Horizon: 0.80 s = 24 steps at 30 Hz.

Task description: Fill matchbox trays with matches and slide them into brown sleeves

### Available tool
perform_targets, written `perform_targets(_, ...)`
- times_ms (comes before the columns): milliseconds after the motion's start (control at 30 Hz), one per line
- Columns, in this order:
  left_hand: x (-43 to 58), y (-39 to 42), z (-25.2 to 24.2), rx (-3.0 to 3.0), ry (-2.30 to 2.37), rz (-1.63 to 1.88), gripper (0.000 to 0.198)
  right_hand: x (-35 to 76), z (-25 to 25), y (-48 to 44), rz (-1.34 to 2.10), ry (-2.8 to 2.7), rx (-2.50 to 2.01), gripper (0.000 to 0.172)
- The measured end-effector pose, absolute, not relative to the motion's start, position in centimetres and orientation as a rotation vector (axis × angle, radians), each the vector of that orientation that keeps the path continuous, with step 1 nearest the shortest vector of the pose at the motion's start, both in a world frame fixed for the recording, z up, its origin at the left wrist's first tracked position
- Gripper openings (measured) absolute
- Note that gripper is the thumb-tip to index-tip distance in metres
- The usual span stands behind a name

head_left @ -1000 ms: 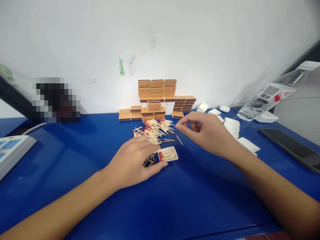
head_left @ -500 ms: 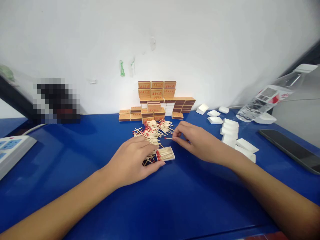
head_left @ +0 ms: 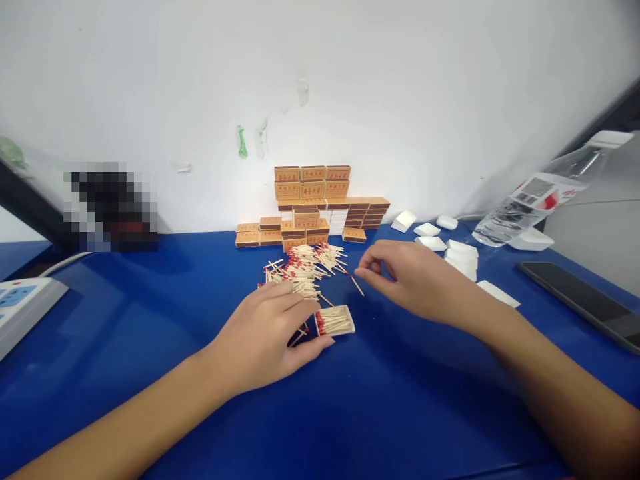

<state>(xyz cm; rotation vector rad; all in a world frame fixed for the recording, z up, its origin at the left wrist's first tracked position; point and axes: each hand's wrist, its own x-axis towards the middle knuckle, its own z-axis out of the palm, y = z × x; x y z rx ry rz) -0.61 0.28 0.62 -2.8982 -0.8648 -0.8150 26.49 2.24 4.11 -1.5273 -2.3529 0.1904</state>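
My left hand (head_left: 270, 333) curves around the left end of a small white matchbox tray (head_left: 353, 320), thumb along its near side and fingers at its far corner. Red-headed matches (head_left: 336, 321) fill that tray, their heads toward the left. To the right, my right hand (head_left: 393, 272) has its thumb and forefinger pinched together. A single match (head_left: 358, 287) slants at those fingertips; the exact contact is hard to make out. Just behind the tray spreads a loose heap of matches (head_left: 305, 267), partly hidden by my left hand.
Orange matchboxes (head_left: 313, 191) are stacked against the wall behind the heap. White trays (head_left: 461, 253) lie at right, partly behind my right arm, near a leaning water bottle (head_left: 535, 190) and a dark phone (head_left: 580, 300). A power strip (head_left: 35, 307) lies on the left.
My right hand has shifted slightly right. The match at its fingertips has turned from level to slanting down to the right. The tray sits slightly lower and farther right in view.
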Motion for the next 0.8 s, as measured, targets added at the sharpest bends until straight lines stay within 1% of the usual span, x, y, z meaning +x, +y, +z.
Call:
perform_targets(100, -0.6, 0.3, 0.6, -2.867, -0.871, -0.832, 0.029, 26.9, 3.3, 2.9, 0.283, -2.337, -1.728, 0.027)
perform_targets(233, -0.7, 0.7, 0.5, -2.871, -0.885, -0.807, 0.030, 26.5, 2.5, 2.8, 0.389, -2.344, -1.818, 0.018)
perform_targets(300, -0.8, 0.9, 0.5, -2.832, -0.913, -0.827, 0.030, 26.3, 2.7, 2.7, 0.407, -2.367, -1.819, 0.018)
perform_targets(367, -0.9, 1.0, 0.5, -2.818, -0.931, -0.833, 0.031, 26.2, 3.1, 2.5, 0.396, -2.393, -1.724, 0.017)
perform_targets(500, -0.9, 1.0, 0.6, -2.825, -0.954, -0.830, 0.030, 25.5, 3.9, 1.8, 0.404, -2.384, -1.297, 0.014)
perform_targets(567, -0.9, 0.9, 0.7, -2.815, -0.951, -0.837, 0.030, 24.8, 3.9, 1.3, 0.413, -2.415, -1.169, 0.013)
perform_targets(700, -0.9, 0.8, 0.6, -2.815, -0.908, -0.832, 0.029, 24.0, 3.3, 0.7, 0.379, -2.574, -1.091, 0.010)
perform_targets(800, -0.9, 0.9, 0.6, -2.783, -0.909, -0.852, 0.029, 24.7, 3.6, 1.1, 0.293, -2.526, -1.092, 0.014)
